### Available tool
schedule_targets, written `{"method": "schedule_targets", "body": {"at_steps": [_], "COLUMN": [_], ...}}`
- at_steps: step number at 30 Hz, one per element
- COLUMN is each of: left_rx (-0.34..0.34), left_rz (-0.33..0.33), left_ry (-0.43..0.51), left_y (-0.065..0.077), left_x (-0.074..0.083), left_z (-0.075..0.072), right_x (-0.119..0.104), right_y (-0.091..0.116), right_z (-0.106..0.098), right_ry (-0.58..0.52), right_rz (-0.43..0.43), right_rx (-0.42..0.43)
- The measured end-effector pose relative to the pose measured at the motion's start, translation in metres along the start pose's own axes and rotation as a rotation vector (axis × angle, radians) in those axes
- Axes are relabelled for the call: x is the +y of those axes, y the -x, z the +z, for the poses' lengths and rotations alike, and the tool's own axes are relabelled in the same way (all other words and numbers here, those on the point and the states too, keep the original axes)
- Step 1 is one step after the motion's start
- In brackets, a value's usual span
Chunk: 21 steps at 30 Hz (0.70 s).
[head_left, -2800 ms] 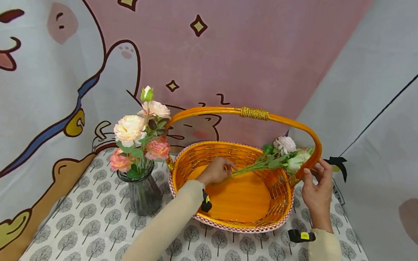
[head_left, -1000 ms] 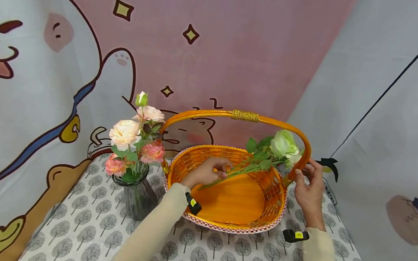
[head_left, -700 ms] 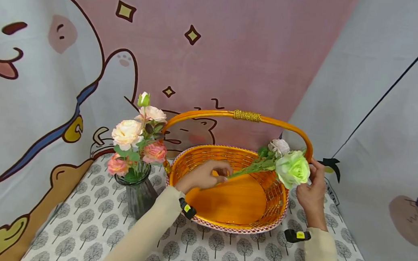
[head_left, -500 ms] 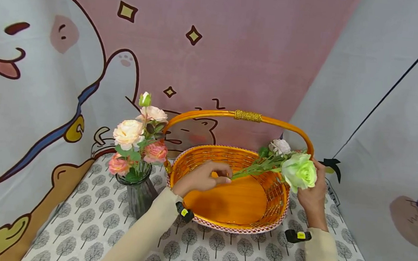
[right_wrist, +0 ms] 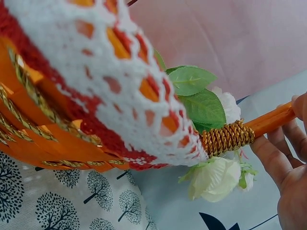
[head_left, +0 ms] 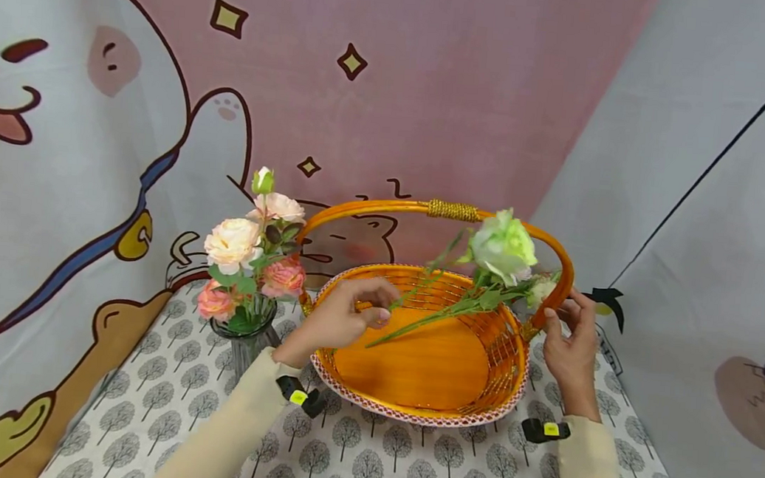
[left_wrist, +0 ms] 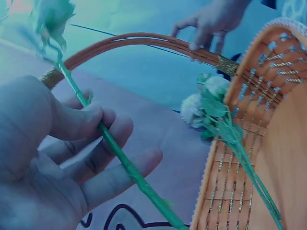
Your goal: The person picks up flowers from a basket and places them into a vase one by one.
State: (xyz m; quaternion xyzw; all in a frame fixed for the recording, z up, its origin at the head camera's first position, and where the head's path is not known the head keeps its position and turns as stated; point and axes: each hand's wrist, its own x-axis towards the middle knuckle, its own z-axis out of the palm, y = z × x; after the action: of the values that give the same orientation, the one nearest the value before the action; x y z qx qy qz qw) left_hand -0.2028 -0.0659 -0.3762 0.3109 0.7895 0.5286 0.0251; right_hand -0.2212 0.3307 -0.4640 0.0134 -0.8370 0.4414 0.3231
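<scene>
My left hand (head_left: pixel 344 318) pinches the thin green stem (left_wrist: pixel 115 146) of a pale green rose (head_left: pixel 503 246) between thumb and fingers. The stem slants above the orange woven basket (head_left: pixel 440 373), and the bloom shows in front of the arched handle (head_left: pixel 371 206). More white and pale flowers (left_wrist: pixel 192 108) lie over the basket's right rim, their stems (head_left: pixel 417 321) reaching down inside. My right hand (head_left: pixel 573 352) grips the right end of the handle, just above its gold-cord binding (right_wrist: pixel 229 139), with fingers on both sides.
A grey glass vase (head_left: pixel 251 345) holding pink and cream roses (head_left: pixel 234 247) stands left of the basket, close to my left forearm. A tree-print cloth (head_left: pixel 367 464) covers the table. Printed cartoon curtains (head_left: pixel 458 111) hang behind and at the sides.
The green rose has swung up and left from in front of my right hand, apart from the other flowers. My left hand has drawn leftward with its stem. My right hand stays on the handle.
</scene>
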Motion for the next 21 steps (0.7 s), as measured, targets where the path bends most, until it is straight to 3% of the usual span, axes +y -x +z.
{"method": "schedule_targets", "body": {"at_steps": [4,9,21], "left_rx": [0.056,0.105,0.273], "left_rz": [-0.069,-0.059,-0.105], "left_ry": [0.123,0.104,0.124], "left_y": [0.012,0.022,0.044], "left_x": [0.007,0.011,0.001], "left_z": [-0.020,-0.046,-0.102], "right_x": [-0.001,-0.003,-0.003], "right_y": [0.000,0.000,0.000], "right_z": [0.000,0.000,0.002], "right_ry": [0.018,0.039,0.022], "right_rz": [0.006,0.031,-0.003], "right_rx": [-0.002,0.002,0.008]}}
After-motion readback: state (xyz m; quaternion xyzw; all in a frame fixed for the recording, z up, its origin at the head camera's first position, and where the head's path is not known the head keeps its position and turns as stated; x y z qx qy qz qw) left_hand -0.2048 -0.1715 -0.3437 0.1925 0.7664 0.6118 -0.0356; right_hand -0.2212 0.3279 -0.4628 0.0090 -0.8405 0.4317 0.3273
